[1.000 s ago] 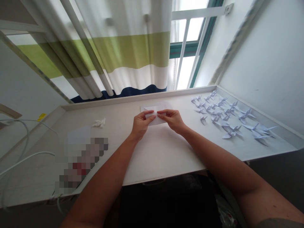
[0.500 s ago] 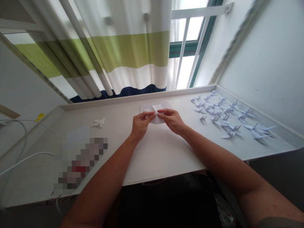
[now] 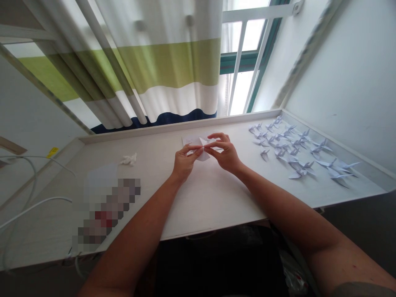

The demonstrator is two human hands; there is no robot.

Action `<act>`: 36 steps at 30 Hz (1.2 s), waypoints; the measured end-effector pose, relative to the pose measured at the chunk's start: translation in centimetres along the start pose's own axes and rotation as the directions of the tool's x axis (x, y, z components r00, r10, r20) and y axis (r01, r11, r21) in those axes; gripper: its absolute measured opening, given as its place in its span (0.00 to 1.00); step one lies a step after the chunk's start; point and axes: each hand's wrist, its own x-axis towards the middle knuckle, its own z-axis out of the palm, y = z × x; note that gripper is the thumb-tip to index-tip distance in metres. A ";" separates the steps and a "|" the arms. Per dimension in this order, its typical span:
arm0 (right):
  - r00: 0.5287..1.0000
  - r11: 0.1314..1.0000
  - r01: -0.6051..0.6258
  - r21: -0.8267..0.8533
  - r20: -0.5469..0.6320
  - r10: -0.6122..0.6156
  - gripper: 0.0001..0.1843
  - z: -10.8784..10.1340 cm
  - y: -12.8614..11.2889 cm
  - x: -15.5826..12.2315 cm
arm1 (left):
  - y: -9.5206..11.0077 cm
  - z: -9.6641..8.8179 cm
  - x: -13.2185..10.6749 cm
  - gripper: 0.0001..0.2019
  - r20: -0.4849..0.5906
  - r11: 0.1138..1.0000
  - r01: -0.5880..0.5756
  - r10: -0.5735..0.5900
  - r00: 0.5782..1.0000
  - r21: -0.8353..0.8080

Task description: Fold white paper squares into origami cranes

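Note:
A small white folded paper point(image 3: 202, 152) is pinched between both my hands over the middle of the white desk point(image 3: 210, 198). My left hand point(image 3: 185, 161) grips its left side with thumb and fingers. Gripping the right side, my right hand point(image 3: 224, 153) has its upper fingers raised and curled above the paper. More white sheets point(image 3: 192, 140) lie flat on the desk just behind the paper.
Several folded paper cranes point(image 3: 293, 150) are spread over the desk's right part near the wall. A crumpled white scrap point(image 3: 129, 159) lies to the left. A blurred patch point(image 3: 105, 210) and white cables point(image 3: 27, 206) sit at the left. A striped curtain point(image 3: 145, 70) hangs behind.
The paper has been folded smaller between my fingers and lifted a little. My right hand's upper fingers have risen off it.

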 end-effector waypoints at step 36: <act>0.984 0.954 -0.163 0.250 0.115 0.138 0.12 -0.2 -0.2 0.2 | 0.4 -1.2 0.3 0.06 0.017 0.890 -0.195 0.206 0.978 0.412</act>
